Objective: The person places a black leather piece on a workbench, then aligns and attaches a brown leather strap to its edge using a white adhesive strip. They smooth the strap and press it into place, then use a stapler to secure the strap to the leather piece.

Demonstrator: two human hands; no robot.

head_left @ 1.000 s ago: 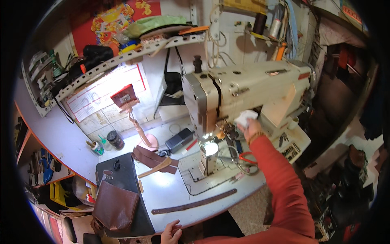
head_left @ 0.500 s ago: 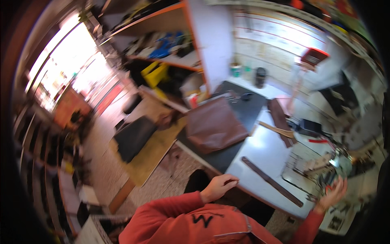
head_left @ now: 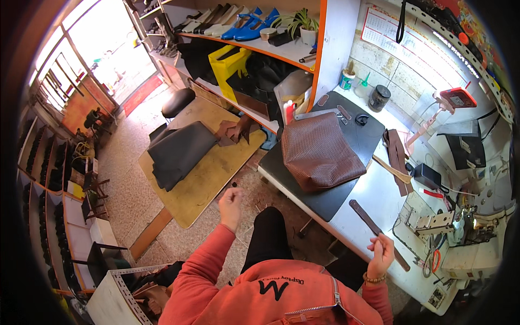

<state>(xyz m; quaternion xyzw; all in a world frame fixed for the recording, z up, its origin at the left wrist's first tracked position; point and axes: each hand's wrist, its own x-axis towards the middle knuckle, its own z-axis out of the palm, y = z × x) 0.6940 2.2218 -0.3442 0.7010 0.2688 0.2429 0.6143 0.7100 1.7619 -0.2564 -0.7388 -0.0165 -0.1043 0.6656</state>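
My left hand [head_left: 231, 209] is raised above the floor, left of my knee, its fingers curled together. A tiny dark spot shows by its fingertips; whether I hold it cannot be made out. Over the white table's front edge, my right hand [head_left: 381, 255] has its fingers bent inward, and anything inside them is hidden. Behind that hand a dark brown strap [head_left: 364, 215] lies slantwise on the table, partly covered by it. A brown woven leather bag [head_left: 320, 153] rests on a black mat [head_left: 266, 162] farther off.
A sewing machine [head_left: 471, 260] stands at the right, near a black box [head_left: 427, 176] and a phone on a stand [head_left: 458, 98]. On the left, a low board [head_left: 189, 208] carries dark folded material [head_left: 181, 151]. Shelves of shoes [head_left: 249, 24] rise behind.
My right hand has drawn left from the sewing machine to beside the strap. My left hand has moved left, away from the table edge. The view has shifted and sharpened.
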